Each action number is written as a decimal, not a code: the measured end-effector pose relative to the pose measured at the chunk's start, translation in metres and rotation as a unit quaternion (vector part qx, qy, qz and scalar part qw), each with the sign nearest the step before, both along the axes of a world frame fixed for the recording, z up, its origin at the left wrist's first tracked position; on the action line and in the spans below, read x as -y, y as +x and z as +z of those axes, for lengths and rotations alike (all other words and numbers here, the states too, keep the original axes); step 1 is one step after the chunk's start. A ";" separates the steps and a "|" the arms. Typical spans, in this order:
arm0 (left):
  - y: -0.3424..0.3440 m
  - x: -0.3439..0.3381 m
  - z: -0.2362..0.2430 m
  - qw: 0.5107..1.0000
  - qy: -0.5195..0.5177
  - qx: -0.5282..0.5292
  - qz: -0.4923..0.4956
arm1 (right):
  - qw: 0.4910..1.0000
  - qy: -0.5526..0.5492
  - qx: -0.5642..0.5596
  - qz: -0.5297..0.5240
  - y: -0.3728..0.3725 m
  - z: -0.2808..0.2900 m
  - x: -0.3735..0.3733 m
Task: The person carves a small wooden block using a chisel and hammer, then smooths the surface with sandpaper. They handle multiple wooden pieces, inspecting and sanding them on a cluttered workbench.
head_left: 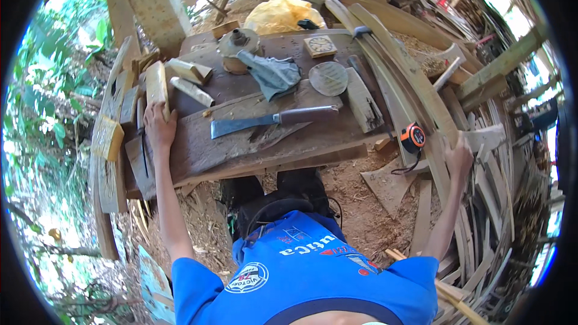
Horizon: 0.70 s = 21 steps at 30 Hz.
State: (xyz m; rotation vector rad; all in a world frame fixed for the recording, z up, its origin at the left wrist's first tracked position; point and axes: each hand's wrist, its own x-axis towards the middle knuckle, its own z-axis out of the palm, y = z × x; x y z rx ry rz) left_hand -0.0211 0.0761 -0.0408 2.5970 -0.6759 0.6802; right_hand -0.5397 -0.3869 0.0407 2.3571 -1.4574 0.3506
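My left hand (160, 125) is closed over the near end of a pale wooden block (156, 81) at the left of the workbench (198, 144). On the right, my right hand (459, 155) is wrapped round the near part of a long wooden board (415, 72) running away from me. An orange and black tape measure (413, 137) rests on the planks beside that board. Between my hands, a wide-bladed chisel (244, 125) with a brown handle lies flat on the bench. Next to my left hand is a thin dark rod-like tool (143, 138).
A grey cloth (274, 75), a round wooden disc (328, 78) and a square piece with a round face (320, 46) sit on the bench. Farther back are a round canister-like object (238, 54) and a yellow sack (283, 13). Scrap boards (497, 174) pile up right.
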 end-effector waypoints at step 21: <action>-0.131 0.027 0.110 0.917 -0.046 0.336 -0.209 | 0.859 -0.251 0.006 0.447 0.038 0.095 -0.122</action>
